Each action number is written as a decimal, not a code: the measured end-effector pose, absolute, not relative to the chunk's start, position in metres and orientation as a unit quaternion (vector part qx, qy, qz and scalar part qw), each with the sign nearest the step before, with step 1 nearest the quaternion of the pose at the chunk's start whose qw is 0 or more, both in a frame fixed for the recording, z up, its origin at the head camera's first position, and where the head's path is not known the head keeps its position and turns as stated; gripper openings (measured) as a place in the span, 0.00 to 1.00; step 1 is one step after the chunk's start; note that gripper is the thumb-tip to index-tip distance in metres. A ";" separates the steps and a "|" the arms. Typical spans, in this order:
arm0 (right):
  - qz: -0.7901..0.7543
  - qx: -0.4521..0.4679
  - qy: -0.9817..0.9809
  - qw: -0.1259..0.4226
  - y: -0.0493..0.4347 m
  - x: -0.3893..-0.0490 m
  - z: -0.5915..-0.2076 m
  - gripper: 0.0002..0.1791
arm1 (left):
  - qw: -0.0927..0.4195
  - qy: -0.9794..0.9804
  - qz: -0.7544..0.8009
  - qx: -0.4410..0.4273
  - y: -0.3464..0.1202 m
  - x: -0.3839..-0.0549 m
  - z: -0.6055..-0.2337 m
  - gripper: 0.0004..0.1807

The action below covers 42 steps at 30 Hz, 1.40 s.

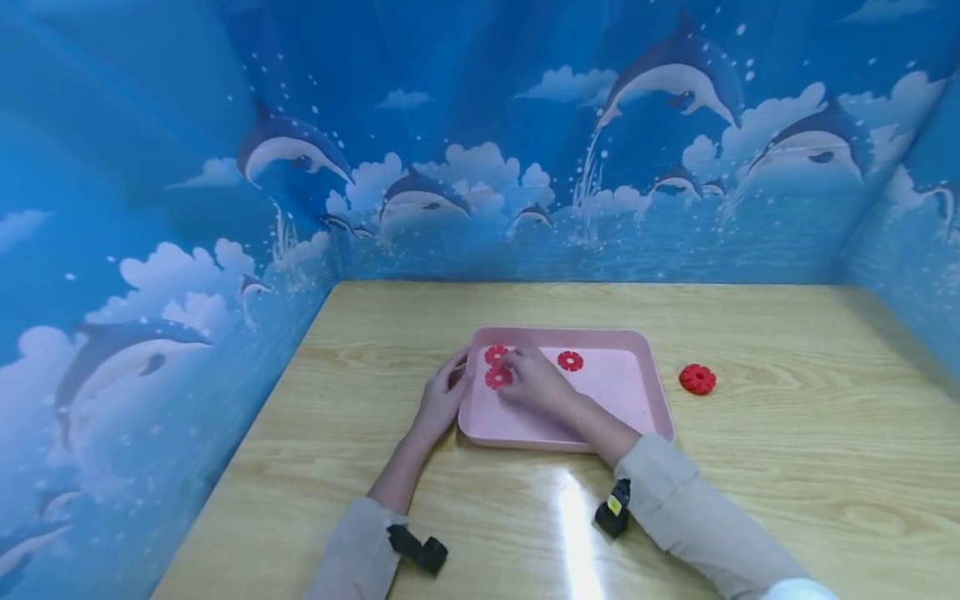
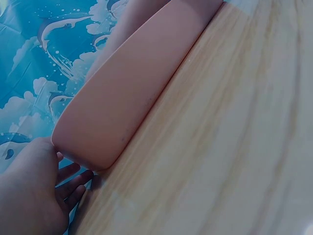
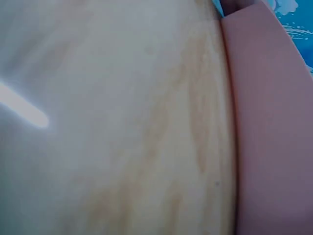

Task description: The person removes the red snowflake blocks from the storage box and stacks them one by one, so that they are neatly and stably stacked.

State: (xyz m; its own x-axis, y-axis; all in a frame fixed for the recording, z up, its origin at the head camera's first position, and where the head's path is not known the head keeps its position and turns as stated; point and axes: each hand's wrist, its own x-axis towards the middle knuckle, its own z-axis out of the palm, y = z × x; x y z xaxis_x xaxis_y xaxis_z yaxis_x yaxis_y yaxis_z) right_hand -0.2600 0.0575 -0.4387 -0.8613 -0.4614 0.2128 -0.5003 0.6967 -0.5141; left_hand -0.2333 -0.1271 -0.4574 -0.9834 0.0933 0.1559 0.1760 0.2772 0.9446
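A pink tray (image 1: 562,443) lies on the table with several red notched plastic discs in it. My left hand (image 1: 441,400) rests against the tray's left side, its fingers loosely bent. In the left wrist view, the fingers (image 2: 73,185) lie by the outer corner of the pink wall (image 2: 122,93). Over the tray's left half, my right hand (image 1: 538,379) pinches a red notched disc (image 1: 497,378) at its edge. Just behind that one lies another red disc (image 1: 496,355). A separate red disc (image 1: 570,361) sits farther right on the tray floor.
A small pile of red discs (image 1: 698,379) is on the wooden table (image 1: 787,433), right of the tray. Blue dolphin-print sheeting (image 1: 480,192) stands behind the table and along its sides. Both forearms reach in from the front, each with a black wrist camera (image 1: 613,510).
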 end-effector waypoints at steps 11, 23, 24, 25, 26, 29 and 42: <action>0.277 0.260 -0.924 0.039 0.058 -0.258 -0.440 0.17 | 0.037 -0.800 -0.594 -0.082 -0.127 -0.234 -0.459 0.24; 0.305 0.237 -0.921 0.051 0.072 -0.250 -0.425 0.15 | 0.039 -0.797 -0.596 -0.086 -0.126 -0.234 -0.458 0.24; 0.310 0.235 -0.920 0.052 0.074 -0.248 -0.422 0.16 | 0.036 -0.797 -0.597 -0.086 -0.126 -0.231 -0.453 0.24; 0.313 0.232 -0.919 0.052 0.077 -0.247 -0.420 0.16 | 0.036 -0.796 -0.598 -0.089 -0.125 -0.229 -0.449 0.24; 0.317 0.231 -0.918 0.052 0.080 -0.245 -0.417 0.17 | 0.038 -0.796 -0.597 -0.090 -0.126 -0.228 -0.449 0.24; 0.327 0.228 -0.916 0.051 0.091 -0.241 -0.411 0.17 | 0.039 -0.797 -0.596 -0.092 -0.127 -0.229 -0.449 0.24; 0.335 0.222 -0.911 0.090 0.139 -0.223 -0.399 0.19 | 0.030 -0.787 -0.608 -0.099 -0.126 -0.226 -0.442 0.23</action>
